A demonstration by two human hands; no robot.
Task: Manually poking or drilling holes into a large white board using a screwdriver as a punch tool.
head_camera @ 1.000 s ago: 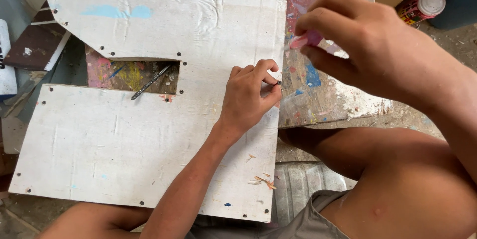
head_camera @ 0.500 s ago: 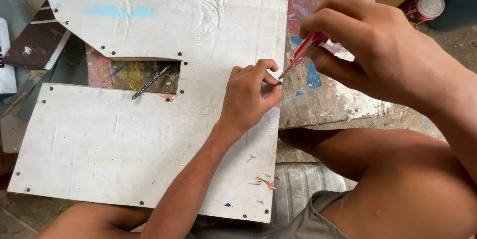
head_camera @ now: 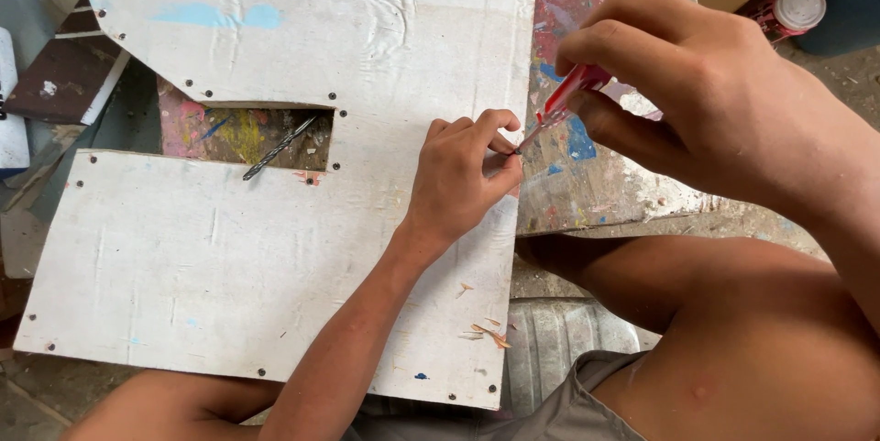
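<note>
My left hand (head_camera: 463, 175) rests on a white painted board (head_camera: 229, 248), fingers pinched together at the board's right edge; what it pinches is too small to make out. My right hand (head_camera: 683, 97) holds a red-handled cutter knife (head_camera: 564, 102) with its tip pointing down at the left hand's fingertips. The board has a rectangular cut-out (head_camera: 252, 134), and a twisted drill bit (head_camera: 280, 148) lies in it.
A paint-stained workbench (head_camera: 596, 175) lies under the board's right side. Wood shavings (head_camera: 486, 331) sit on the board near its lower right corner. A red can with a pale lid (head_camera: 788, 10) stands at the top right. My bare knee is at the lower right.
My right hand has turned the knife so that its red handle and blade now show, and lowered the tip toward my left fingertips. The left hand has stayed in place.
</note>
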